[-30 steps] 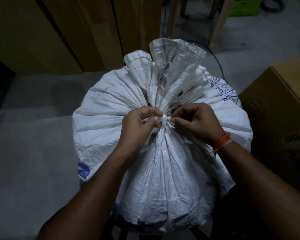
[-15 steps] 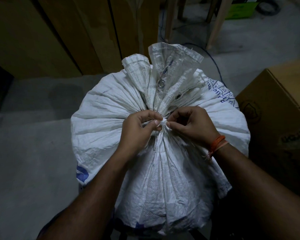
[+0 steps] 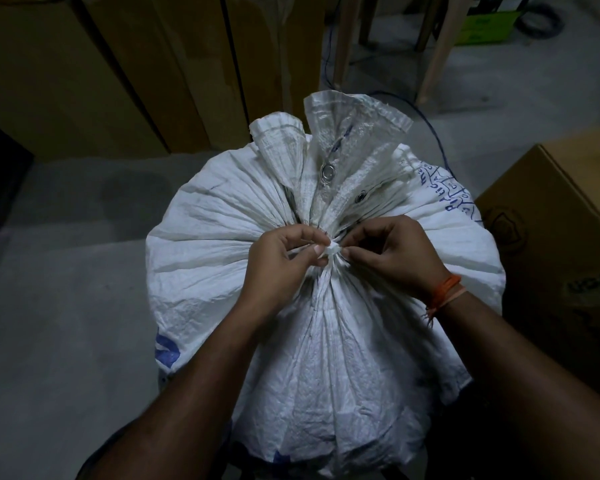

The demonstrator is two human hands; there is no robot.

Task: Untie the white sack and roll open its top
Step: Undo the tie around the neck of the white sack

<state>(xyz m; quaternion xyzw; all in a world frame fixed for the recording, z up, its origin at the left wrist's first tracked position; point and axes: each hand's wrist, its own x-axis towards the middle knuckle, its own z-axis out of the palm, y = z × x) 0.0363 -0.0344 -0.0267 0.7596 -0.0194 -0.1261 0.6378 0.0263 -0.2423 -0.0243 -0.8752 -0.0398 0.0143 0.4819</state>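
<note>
A full white woven sack [image 3: 215, 244] with blue print stands upright on the floor below me. Its top is gathered into pleats and bound at the neck by a small white tie knot [image 3: 332, 250]. Above the knot the loose mouth of the sack [image 3: 347, 133] fans out, showing metal eyelets. My left hand [image 3: 281, 261] pinches the knot from the left with thumb and forefinger. My right hand [image 3: 392, 252], with an orange thread band at the wrist, pinches the same knot from the right. The knot is still tight.
A brown cardboard box [image 3: 561, 244] stands close on the right. Tall wooden panels [image 3: 125, 71] lean at the back left. Pale chair legs [image 3: 433, 50], a dark cable and a green box [image 3: 485, 26] lie beyond the sack. Grey concrete floor [image 3: 56, 323] spreads to the left.
The view has shifted slightly, with the sack sitting a little lower in frame. Both hands stay at the neck, fingers working the knot, which now shows as a small white lump between the fingertips.
</note>
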